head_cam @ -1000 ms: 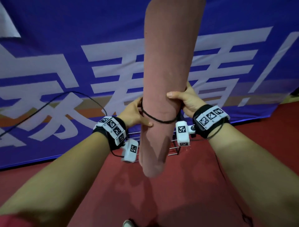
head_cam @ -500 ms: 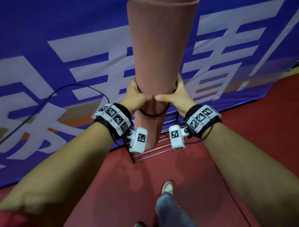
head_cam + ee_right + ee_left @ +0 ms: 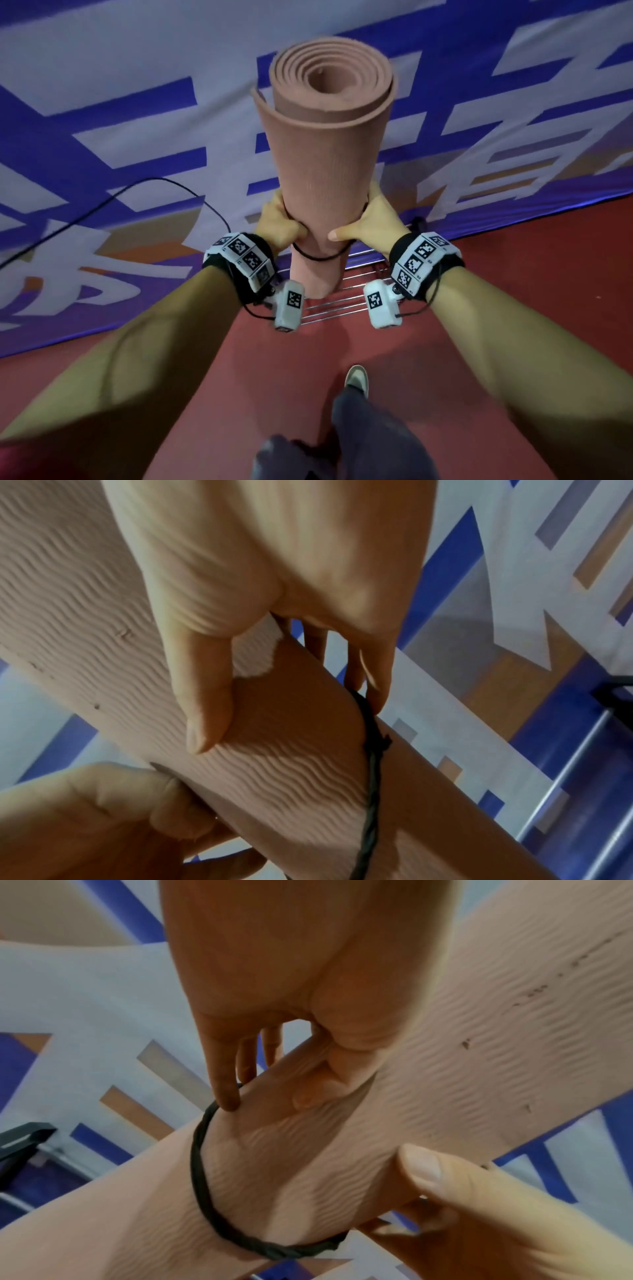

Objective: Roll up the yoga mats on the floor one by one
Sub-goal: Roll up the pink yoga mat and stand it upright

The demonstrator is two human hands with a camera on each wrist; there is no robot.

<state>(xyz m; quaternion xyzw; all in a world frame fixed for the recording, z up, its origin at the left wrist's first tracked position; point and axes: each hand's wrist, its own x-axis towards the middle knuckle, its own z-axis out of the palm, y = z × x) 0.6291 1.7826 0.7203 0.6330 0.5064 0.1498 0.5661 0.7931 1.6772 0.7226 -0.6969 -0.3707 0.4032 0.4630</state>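
A rolled pink yoga mat (image 3: 329,150) stands upright in front of me, its spiral end facing up. A black band (image 3: 320,257) circles it near the lower end. My left hand (image 3: 279,224) grips the roll from the left and my right hand (image 3: 371,222) grips it from the right, both just above the band. In the left wrist view my left hand (image 3: 267,1069) wraps the ribbed mat (image 3: 445,1047) beside the band (image 3: 202,1185). In the right wrist view my right hand (image 3: 274,674) holds the mat (image 3: 85,615) next to the band (image 3: 373,777).
A metal wire rack (image 3: 339,298) sits on the red floor (image 3: 548,281) under the roll's lower end. A blue and white banner (image 3: 120,120) hangs behind, with a black cable (image 3: 102,202) across it. My leg and shoe (image 3: 356,380) are below.
The roll has come down and tilted so its spiral top end now shows. Its lower end now sits over the wire rack. Both hands keep their grip above the band.
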